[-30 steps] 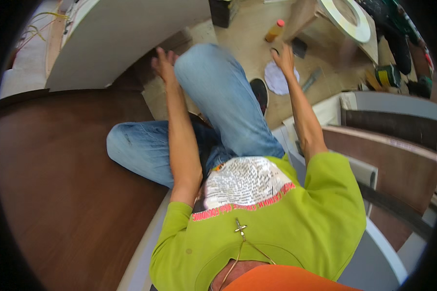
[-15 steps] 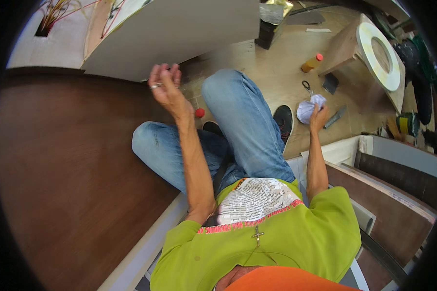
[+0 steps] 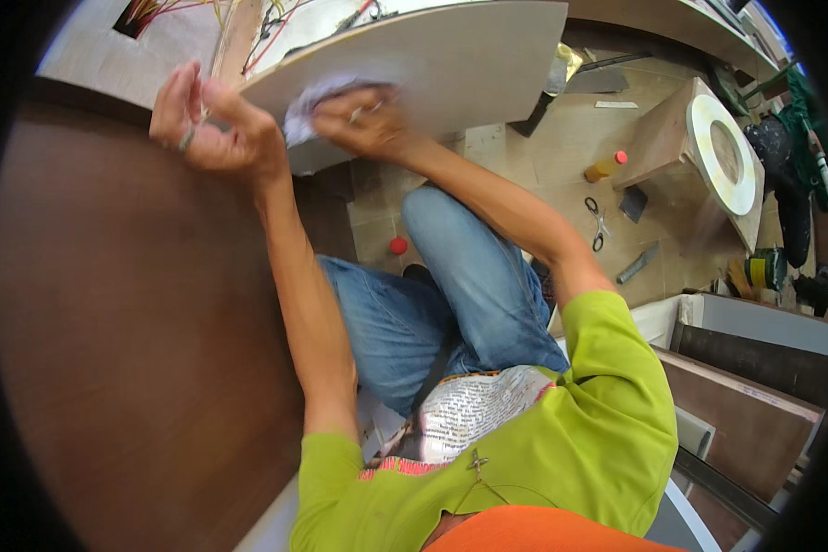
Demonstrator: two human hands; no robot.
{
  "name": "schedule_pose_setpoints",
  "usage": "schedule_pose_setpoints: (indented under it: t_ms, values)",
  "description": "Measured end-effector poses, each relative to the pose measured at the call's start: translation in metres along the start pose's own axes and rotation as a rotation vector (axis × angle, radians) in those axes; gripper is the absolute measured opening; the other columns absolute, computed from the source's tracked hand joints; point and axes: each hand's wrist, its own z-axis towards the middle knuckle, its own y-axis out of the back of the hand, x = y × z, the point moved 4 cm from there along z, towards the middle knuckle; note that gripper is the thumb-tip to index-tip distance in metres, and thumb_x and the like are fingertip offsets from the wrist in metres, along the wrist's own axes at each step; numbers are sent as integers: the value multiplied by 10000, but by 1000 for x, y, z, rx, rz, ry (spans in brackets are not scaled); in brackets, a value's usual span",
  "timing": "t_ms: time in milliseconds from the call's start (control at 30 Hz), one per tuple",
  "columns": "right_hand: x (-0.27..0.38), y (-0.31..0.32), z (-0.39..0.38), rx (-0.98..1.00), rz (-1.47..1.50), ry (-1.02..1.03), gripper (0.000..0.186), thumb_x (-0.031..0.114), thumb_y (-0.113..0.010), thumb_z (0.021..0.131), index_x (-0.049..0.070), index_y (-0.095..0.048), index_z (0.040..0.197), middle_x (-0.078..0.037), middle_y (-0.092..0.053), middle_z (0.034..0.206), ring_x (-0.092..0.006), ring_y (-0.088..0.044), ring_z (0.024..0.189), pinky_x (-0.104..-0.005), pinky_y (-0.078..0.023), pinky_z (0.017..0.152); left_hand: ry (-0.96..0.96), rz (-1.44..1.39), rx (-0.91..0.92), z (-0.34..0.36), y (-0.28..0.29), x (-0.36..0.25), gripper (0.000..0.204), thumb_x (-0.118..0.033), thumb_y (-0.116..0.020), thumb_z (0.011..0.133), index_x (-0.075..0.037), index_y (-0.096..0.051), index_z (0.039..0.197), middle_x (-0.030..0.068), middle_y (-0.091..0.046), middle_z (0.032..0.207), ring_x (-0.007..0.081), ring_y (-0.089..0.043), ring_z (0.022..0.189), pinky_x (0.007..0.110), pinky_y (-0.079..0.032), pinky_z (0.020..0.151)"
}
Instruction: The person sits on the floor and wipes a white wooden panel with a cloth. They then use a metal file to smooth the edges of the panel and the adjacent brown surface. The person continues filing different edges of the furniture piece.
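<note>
My right hand [image 3: 368, 124] is closed on a crumpled white cloth [image 3: 304, 110], pressed against the face of a light grey curved panel [image 3: 469, 64]; it is blurred by motion. My left hand [image 3: 216, 129] is raised beside it at the panel's left end, fingers loosely curled and apart, with nothing seen in them. Red and yellow wires [image 3: 156, 14] lie above on a pale board with a dark cut-out. Below the panel, a small red round object [image 3: 397, 246] lies on the tiled floor [image 3: 552, 166] near my knee.
A dark brown board [image 3: 129, 322] fills the left. On the floor are scissors [image 3: 597, 225], an orange bottle [image 3: 605, 167] and a grey tool [image 3: 637, 262]. A wooden box with a white ring [image 3: 708, 120] stands right, beside stacked boards [image 3: 727, 396] and dark clutter.
My right hand has picked the white cloth off the floor and moved it up and left onto the panel. My left hand has risen and moved left.
</note>
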Motion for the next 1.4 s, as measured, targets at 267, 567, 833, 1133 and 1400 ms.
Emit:
schedule_pose_setpoints:
  t_ms: [267, 567, 833, 1133, 1400]
  values:
    - [-23, 22, -40, 302, -5, 340, 307, 238, -693, 818, 257, -685, 1124, 85, -659, 1145, -130, -623, 1047, -358, -470, 956, -117, 65, 98, -5, 37, 9, 243, 43, -542, 951, 62, -534, 1193, 177, -546, 1198, 255, -683, 1027, 341, -598, 904]
    - [-108, 111, -88, -14, -317, 137, 407, 249, -812, 796, 316, -660, 1167, 85, -581, 1080, -175, -546, 1030, -388, -369, 864, -48, 15, 56, 2, 43, 16, 217, 6, -524, 971, 67, -493, 1176, 172, -548, 1179, 246, -705, 984, 319, -606, 918]
    - [-69, 77, -8, -377, -277, -98, 249, 153, -713, 930, 114, -583, 1139, -49, -567, 997, -225, -478, 948, -358, -358, 862, -72, -61, 65, -5, 40, 3, 269, 16, -538, 961, 88, -492, 1216, 163, -531, 1193, 236, -684, 1019, 317, -603, 936]
    - [-65, 74, -115, -18, -301, -233, 506, 271, -884, 742, 260, -602, 1162, 25, -592, 1036, -209, -517, 954, -389, -340, 868, -66, -44, 2, -9, 38, -3, 279, 48, -517, 946, 53, -524, 1225, 160, -554, 1195, 251, -664, 1034, 349, -589, 917]
    - [-63, 69, -34, -248, -303, -47, 415, 274, -829, 744, 286, -638, 1112, 72, -602, 1055, -183, -545, 974, -389, -395, 824, -39, 4, 67, -11, 41, -12, 251, 55, -501, 959, 48, -521, 1209, 160, -539, 1180, 255, -681, 1029, 348, -615, 924]
